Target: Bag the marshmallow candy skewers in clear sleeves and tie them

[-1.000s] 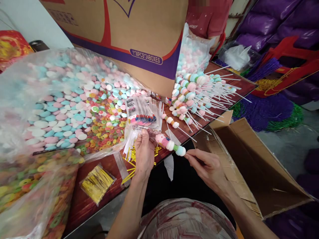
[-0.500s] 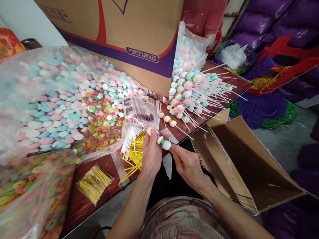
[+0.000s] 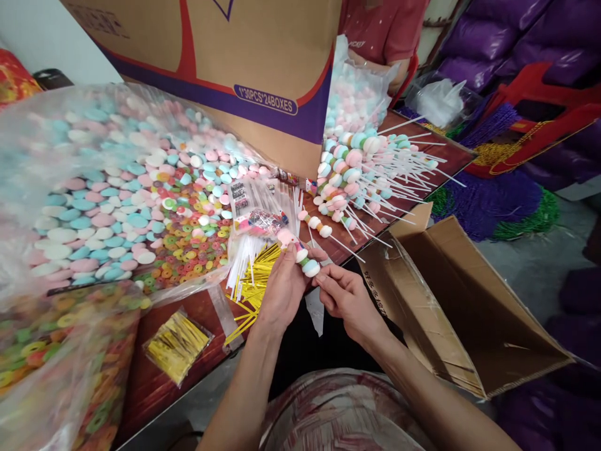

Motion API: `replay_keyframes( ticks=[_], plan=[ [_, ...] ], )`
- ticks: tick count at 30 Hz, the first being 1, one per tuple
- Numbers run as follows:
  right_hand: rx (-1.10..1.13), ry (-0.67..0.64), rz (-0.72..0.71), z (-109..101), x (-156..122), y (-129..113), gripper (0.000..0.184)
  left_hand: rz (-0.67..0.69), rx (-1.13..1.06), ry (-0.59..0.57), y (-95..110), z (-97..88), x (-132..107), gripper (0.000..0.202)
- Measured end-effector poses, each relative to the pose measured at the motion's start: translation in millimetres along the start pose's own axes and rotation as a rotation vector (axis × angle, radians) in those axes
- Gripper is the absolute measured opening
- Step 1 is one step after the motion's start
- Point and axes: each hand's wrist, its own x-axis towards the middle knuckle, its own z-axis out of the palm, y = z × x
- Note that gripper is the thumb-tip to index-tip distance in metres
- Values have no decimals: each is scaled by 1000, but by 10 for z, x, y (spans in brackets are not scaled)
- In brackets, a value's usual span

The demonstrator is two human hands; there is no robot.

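A candy skewer (image 3: 310, 267) of pink, white, green and blue pieces is between my two hands, over the table's front edge. My left hand (image 3: 285, 285) is closed around its upper part, thumb on top. At the blue-and-white lower end, my right hand (image 3: 341, 292) pinches with thumb and finger; the stick there is mostly hidden. Just beyond lies a clear packet (image 3: 260, 216) with printed labels. Gold twist ties (image 3: 253, 285) and white sticks (image 3: 241, 263) lie left of my left hand. One short candy skewer (image 3: 316, 223) rests on the table past my fingers.
Finished-looking skewers (image 3: 347, 169) are piled at the back right, sticks outward. Loose marshmallows (image 3: 103, 219) and gummy rings (image 3: 188, 257) spread on plastic at left. A large carton (image 3: 211, 75) stands behind; an open carton (image 3: 469, 300) sits right. A person (image 3: 380, 37) is beyond.
My right hand has shifted slightly up and left, and its fingers are curled closer to the skewer's lower end. My left hand keeps its hold. The camera view has moved a little.
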Motion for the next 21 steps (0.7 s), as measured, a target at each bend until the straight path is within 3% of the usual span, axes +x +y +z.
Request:
replay_keyframes(
  ticks=[3, 7, 10, 15, 18, 21],
  plan=[
    [-181, 69, -182, 12, -1, 46, 25, -18, 60, -12, 67, -12, -21, 22],
    [-347, 123, -309, -44, -41, 112, 23, -80, 161, -53, 195, -51, -50, 26],
    [-355, 135, -352, -101, -63, 134, 22, -55, 217, -50, 321, -74, -30, 31],
    [-314, 99, -345, -143, -58, 107, 23, 150, 126, -39, 481, -39, 141, 45],
    [-314, 61, -312, -148, -44, 95, 23, 178, 54, 22, 448, 25, 243, 35],
    [-507, 98, -405, -179, -31, 97, 22, 146, 8, 78, 335, 78, 278, 23]
  ],
)
